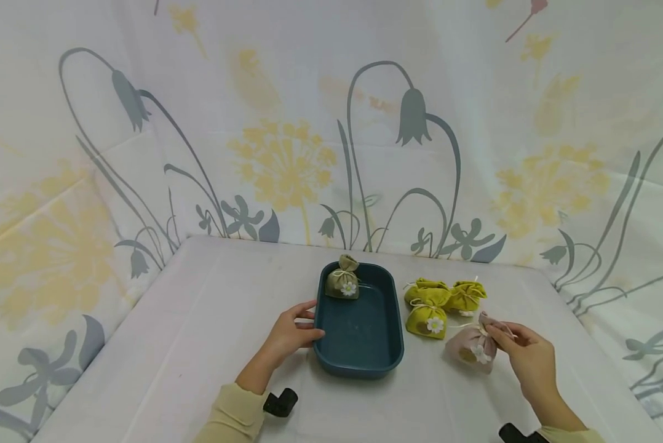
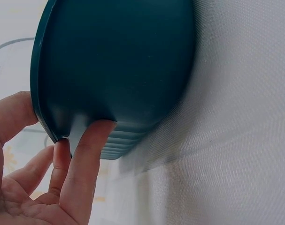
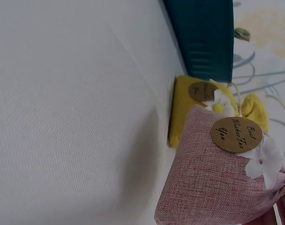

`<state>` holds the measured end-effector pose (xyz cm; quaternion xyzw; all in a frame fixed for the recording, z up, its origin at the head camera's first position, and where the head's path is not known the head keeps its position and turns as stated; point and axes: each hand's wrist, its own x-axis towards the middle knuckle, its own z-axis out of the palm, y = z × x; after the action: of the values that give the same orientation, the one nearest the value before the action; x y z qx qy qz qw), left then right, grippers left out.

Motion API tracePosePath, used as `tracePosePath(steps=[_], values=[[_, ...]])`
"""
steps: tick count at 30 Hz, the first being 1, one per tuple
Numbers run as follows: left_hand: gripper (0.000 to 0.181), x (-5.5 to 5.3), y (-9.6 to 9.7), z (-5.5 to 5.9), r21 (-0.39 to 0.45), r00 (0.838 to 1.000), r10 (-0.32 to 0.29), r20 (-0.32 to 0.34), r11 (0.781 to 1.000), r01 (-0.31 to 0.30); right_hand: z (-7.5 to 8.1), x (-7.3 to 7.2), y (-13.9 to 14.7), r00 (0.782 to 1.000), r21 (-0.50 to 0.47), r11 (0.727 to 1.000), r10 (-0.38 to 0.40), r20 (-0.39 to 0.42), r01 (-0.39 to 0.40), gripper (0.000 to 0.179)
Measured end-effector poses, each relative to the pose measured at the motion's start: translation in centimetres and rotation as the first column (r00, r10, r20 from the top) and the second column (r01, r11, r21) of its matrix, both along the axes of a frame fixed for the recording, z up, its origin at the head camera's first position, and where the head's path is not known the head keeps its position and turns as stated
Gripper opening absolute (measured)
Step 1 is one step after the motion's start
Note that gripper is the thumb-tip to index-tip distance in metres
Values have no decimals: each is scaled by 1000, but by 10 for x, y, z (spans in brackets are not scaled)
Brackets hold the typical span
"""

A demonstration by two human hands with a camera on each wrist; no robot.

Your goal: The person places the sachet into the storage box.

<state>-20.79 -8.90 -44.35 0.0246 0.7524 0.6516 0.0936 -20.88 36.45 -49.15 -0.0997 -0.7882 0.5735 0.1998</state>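
In the head view my left hand (image 1: 287, 335) holds the left side of a dark teal tray (image 1: 359, 372), thumb over its rim. The left wrist view shows fingers (image 2: 86, 159) against the tray's outer wall (image 2: 119, 61). A drab olive drawstring pouch (image 1: 339, 286) with a white flower sits in the tray's far left corner. My right hand (image 1: 531, 360) pinches the tied neck of a pink drawstring pouch (image 1: 470, 347). That pouch bears a white flower and a round brown label (image 3: 236, 135); its shadow falls on the cloth beside it.
Several yellow-green pouches (image 1: 428, 314) lie bunched on the white-covered table (image 1: 215, 289), between the tray and my right hand. A white curtain (image 1: 320, 92) printed with flowers stands behind and at the sides.
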Motion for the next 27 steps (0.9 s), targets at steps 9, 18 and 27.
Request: tracePosePath(steps=[9, 18, 27], values=[[67, 0, 0, 0, 9, 1000, -11, -5, 1000, 11, 2, 2, -11, 999, 28, 999, 20, -31, -19, 36], [67, 0, -1, 0, 17, 1000, -17, -4, 1000, 17, 6, -7, -25, 994, 4, 997, 79, -77, -79, 35], [67, 0, -1, 1, 5, 1000, -15, -6, 1000, 15, 41, -3, -68, 981, -47, 985, 160, -110, -165, 29]])
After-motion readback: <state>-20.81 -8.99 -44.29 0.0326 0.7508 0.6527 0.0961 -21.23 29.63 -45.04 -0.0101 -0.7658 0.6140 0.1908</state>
